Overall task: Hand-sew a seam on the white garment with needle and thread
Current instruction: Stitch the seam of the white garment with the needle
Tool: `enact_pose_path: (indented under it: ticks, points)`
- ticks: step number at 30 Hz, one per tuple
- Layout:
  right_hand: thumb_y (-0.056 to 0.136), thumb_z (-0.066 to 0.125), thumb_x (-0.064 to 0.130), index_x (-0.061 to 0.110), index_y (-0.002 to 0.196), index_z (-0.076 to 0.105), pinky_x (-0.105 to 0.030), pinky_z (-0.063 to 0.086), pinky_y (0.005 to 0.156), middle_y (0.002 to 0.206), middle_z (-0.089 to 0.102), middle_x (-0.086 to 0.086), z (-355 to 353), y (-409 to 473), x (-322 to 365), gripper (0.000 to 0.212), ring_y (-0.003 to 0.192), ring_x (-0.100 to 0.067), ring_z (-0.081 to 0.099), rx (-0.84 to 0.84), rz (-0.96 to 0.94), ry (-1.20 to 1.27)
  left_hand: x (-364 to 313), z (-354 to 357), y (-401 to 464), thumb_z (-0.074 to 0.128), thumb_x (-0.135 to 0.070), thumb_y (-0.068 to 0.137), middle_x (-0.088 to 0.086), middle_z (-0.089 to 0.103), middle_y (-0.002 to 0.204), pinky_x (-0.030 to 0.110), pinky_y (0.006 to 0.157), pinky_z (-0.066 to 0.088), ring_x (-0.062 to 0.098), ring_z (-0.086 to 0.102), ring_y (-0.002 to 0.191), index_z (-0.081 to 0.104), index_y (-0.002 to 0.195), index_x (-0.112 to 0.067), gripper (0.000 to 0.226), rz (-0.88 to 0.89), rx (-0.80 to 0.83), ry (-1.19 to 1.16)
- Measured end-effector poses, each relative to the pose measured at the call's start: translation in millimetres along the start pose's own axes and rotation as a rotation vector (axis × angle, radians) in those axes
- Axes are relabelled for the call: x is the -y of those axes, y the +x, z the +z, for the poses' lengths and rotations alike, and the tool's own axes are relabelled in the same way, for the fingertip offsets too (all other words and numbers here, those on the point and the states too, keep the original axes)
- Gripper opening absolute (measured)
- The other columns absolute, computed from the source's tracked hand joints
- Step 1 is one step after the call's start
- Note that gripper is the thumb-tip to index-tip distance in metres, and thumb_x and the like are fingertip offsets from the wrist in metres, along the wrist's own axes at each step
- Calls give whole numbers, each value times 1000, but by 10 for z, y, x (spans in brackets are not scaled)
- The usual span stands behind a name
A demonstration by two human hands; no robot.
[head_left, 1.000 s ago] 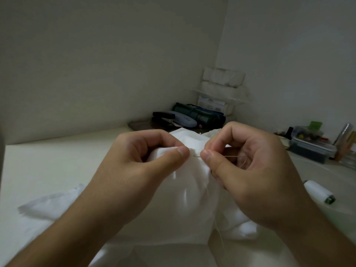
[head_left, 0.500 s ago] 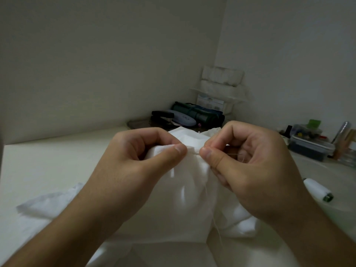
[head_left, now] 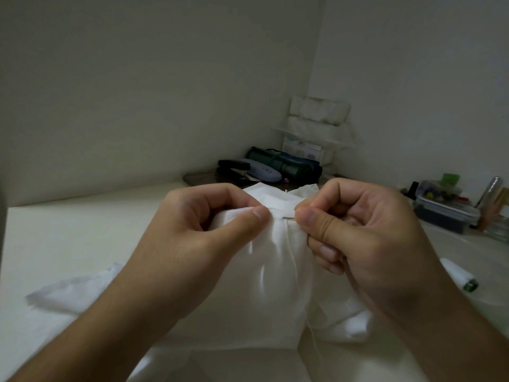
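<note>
With our left hand (head_left: 192, 230) pinching the white garment's (head_left: 275, 271) raised fold and our right hand (head_left: 366, 232) pinching the needle (head_left: 288, 218) into it, a slip could prick the left thumb.

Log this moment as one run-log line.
left hand: pinches white fabric garment | right hand: pinches thin metal needle at fold | white thread: trailing down

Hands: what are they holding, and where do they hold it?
The left hand pinches the white cloth garment at its folded top edge. The right hand pinches the thin metal needle beside it.
</note>
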State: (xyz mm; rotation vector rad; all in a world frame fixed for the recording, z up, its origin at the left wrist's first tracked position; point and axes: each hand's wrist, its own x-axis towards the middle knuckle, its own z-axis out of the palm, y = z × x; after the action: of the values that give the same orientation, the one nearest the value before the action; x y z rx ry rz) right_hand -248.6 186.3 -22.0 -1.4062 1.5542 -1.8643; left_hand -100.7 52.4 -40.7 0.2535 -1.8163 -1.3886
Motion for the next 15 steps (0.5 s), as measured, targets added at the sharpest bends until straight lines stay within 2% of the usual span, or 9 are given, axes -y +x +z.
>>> enact_pose_path:
  ticks: [3, 8, 15]
  points:
    - [85, 81, 13, 8, 72, 67, -24, 35, 42, 54, 50, -8, -9, 5, -21, 20, 42, -17, 42, 8, 17, 12, -4, 2, -4, 74, -34, 80, 1, 70, 66, 21, 54, 47, 10, 63, 59, 78, 78, -18, 17, 8, 4, -1]
    - [82, 77, 11, 8, 71, 68, -23, 34, 41, 51, 47, -6, -11, 1, -34, 15, 42, -14, 40, 30, 43, 83, -2, 2, -14, 76, -34, 79, 0, 70, 66, 21, 53, 46, 9, 63, 59, 78, 77, -19, 16, 19, 25, 8]
    - [81, 74, 12, 8, 72, 68, -23, 34, 40, 51, 47, -3, 1, -2, -31, 12, 41, -12, 39, 41, 77, 139, 0, 2, -30, 79, -34, 79, 1, 76, 76, 23, 60, 52, 9, 69, 66, 80, 80, -24, 10, 21, 65, 8]
